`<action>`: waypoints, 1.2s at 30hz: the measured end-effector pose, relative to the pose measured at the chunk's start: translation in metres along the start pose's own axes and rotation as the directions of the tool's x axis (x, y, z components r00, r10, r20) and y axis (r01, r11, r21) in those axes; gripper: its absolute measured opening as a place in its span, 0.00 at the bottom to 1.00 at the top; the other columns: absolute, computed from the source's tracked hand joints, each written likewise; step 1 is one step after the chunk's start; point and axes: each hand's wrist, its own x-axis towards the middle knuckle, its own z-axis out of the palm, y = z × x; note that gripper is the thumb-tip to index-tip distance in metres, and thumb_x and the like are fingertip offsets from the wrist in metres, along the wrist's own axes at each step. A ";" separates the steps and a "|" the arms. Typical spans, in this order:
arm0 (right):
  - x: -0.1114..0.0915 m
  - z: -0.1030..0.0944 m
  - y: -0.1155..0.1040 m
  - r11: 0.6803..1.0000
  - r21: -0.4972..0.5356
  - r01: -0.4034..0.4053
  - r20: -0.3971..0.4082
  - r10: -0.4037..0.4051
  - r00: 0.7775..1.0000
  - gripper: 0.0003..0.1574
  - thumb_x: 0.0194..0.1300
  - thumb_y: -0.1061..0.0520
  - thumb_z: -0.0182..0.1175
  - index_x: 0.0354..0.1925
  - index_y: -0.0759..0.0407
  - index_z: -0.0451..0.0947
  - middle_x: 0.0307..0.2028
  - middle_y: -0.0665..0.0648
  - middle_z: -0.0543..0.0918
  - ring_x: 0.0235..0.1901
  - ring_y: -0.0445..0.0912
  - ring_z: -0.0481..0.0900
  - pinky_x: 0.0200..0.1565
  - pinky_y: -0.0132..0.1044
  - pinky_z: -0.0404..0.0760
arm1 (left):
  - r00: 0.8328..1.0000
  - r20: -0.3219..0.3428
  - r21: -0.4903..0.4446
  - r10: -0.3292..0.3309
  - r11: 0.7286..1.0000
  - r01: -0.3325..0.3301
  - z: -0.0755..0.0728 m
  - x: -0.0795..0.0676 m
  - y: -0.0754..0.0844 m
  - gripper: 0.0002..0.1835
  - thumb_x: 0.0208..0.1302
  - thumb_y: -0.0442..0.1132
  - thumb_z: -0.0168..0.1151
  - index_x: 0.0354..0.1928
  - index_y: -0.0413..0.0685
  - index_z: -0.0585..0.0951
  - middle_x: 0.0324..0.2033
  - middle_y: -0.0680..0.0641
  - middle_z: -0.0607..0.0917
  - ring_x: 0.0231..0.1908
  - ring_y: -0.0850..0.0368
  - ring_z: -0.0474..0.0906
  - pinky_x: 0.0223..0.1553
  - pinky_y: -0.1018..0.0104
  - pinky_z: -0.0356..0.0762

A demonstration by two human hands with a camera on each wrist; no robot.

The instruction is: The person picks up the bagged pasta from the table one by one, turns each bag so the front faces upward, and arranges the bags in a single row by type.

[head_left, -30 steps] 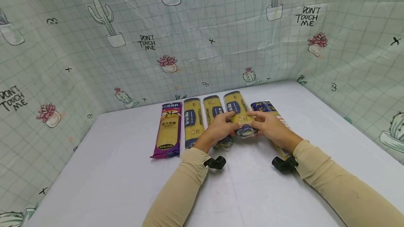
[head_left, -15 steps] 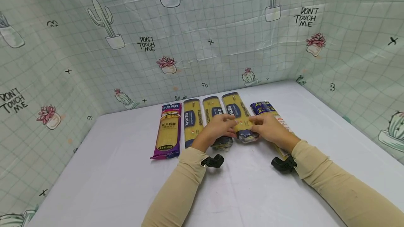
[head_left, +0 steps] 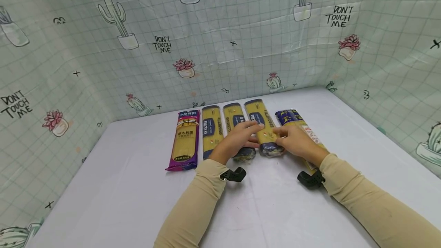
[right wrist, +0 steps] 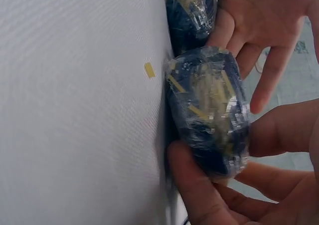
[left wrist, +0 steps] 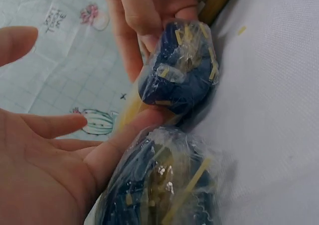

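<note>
A yellow-and-navy spaghetti packet (head_left: 267, 136) lies on the table between both hands, its clear crinkled end (right wrist: 212, 110) towards me. My right hand (head_left: 296, 139) grips its near right side, thumb over the top and fingers along the edge. On the other side, my left hand (head_left: 238, 141) spreads its fingers, fairly straight; one finger reaches the packet's left side. That hand covers part of a second spaghetti packet (head_left: 234, 112), whose wrapped end (left wrist: 164, 185) shows beside the palm in the left wrist view.
Left of the hands lie another matching spaghetti packet (head_left: 211, 127) and a purple pasta packet (head_left: 184, 141). A blue-topped packet (head_left: 289, 116) sits partly beneath the right forearm. Small pasta bits (right wrist: 149, 70) lie on the white table (head_left: 138, 186). A patterned curtain (head_left: 206, 22) surrounds the back.
The gripped spaghetti packet's near end has come down and slightly towards me. My left thumb has left its top, and the left fingers have straightened. The right hand stays at its side.
</note>
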 end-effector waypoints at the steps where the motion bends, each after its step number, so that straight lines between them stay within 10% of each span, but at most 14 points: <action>1: 0.000 0.000 0.000 1.000 -0.022 0.010 -0.007 -0.010 1.000 0.30 0.68 0.59 0.59 0.66 0.69 0.71 0.57 0.73 0.78 0.48 0.56 0.80 0.43 0.44 0.82 | 1.000 0.011 -0.014 0.012 1.000 -0.012 -0.001 0.001 -0.001 0.39 0.72 0.54 0.59 0.76 0.42 0.60 0.69 0.41 0.69 0.59 0.44 0.76 0.54 0.56 0.80; 13: -0.003 -0.003 -0.005 0.994 -0.096 0.054 0.020 -0.052 0.998 0.30 0.63 0.62 0.60 0.62 0.72 0.74 0.49 0.72 0.83 0.42 0.54 0.81 0.44 0.46 0.82 | 0.996 0.063 -0.093 0.069 0.994 -0.063 -0.006 0.001 -0.007 0.33 0.75 0.49 0.56 0.73 0.37 0.64 0.69 0.39 0.69 0.62 0.42 0.74 0.59 0.56 0.76; 25: -0.006 -0.018 0.001 0.995 -0.082 0.051 0.012 -0.050 0.999 0.28 0.70 0.57 0.57 0.63 0.72 0.72 0.53 0.73 0.81 0.42 0.54 0.85 0.42 0.45 0.84 | 0.995 -0.094 0.126 0.042 0.992 -0.030 0.007 -0.006 0.011 0.21 0.76 0.46 0.55 0.64 0.44 0.77 0.60 0.48 0.77 0.63 0.49 0.72 0.58 0.58 0.76; 36: -0.013 -0.044 0.015 0.988 -0.139 0.071 -0.012 -0.073 0.997 0.26 0.72 0.57 0.53 0.63 0.70 0.73 0.43 0.64 0.84 0.30 0.48 0.81 0.30 0.42 0.80 | 0.989 -0.073 0.141 0.128 0.983 -0.117 0.010 -0.003 0.000 0.19 0.76 0.45 0.57 0.61 0.43 0.79 0.50 0.49 0.84 0.48 0.52 0.82 0.52 0.55 0.81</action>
